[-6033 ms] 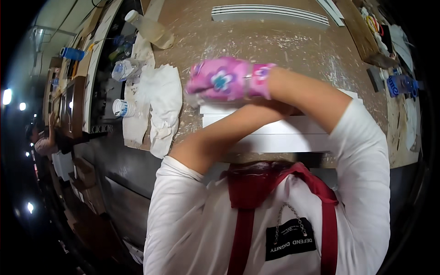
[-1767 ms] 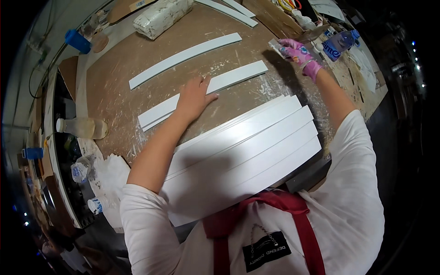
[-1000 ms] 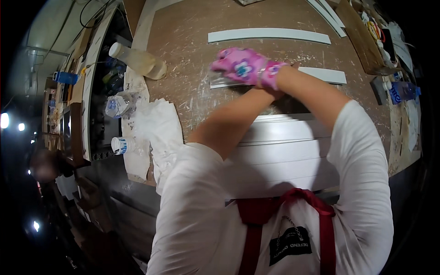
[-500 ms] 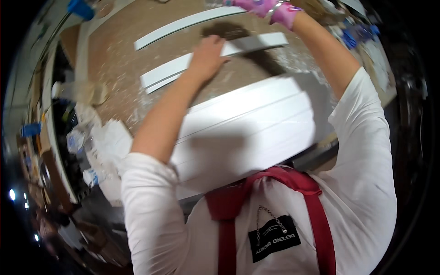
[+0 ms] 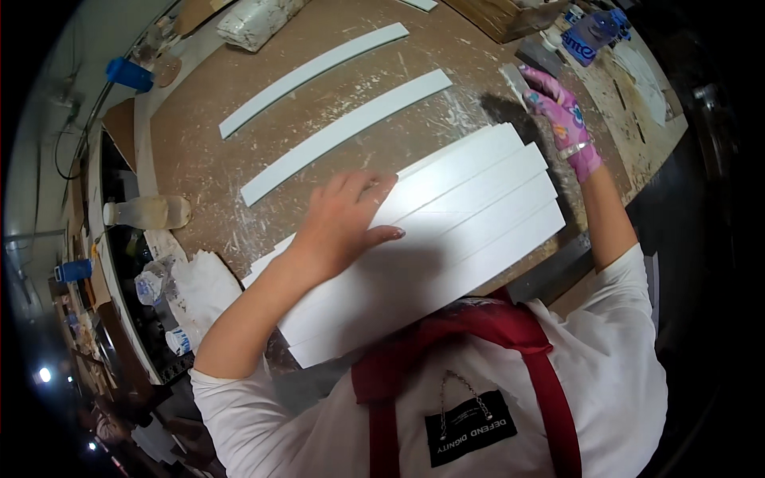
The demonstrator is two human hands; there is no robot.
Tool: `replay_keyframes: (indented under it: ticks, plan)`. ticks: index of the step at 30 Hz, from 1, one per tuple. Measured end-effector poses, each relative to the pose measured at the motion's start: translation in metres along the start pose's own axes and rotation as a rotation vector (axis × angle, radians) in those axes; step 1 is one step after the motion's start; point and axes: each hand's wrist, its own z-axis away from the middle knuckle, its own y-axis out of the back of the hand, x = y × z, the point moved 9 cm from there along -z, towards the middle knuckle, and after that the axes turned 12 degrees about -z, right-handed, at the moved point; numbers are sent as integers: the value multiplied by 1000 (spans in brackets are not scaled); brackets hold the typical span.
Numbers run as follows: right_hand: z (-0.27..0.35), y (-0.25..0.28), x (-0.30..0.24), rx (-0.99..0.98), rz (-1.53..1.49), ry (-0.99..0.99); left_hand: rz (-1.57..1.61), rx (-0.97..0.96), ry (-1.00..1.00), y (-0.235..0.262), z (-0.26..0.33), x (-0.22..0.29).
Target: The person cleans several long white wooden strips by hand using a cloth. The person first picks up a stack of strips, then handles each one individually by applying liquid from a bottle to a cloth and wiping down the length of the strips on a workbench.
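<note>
Here's the bare left hand (image 5: 339, 223), fingers loosely spread at the overlapping white boards (image 5: 470, 211) mid-frame; upper right, the gloved right hand (image 5: 558, 111) grips a pale block (image 5: 513, 81); two white strips (image 5: 341, 128) lie upper centre.

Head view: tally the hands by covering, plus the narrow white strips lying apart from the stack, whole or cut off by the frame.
Bare hands: 1, the left hand
Gloved hands: 1, the right hand
Whole strips: 2, a nearer strip and a farther strip
Cut-off strips: 1, the top-edge strip
Total: 5
</note>
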Motion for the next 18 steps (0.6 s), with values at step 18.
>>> replay_keyframes:
  ticks: [18]
  plan:
    - [-54, -67, 62, -520, 534, -20, -264, 33, 317, -71, -60, -119]
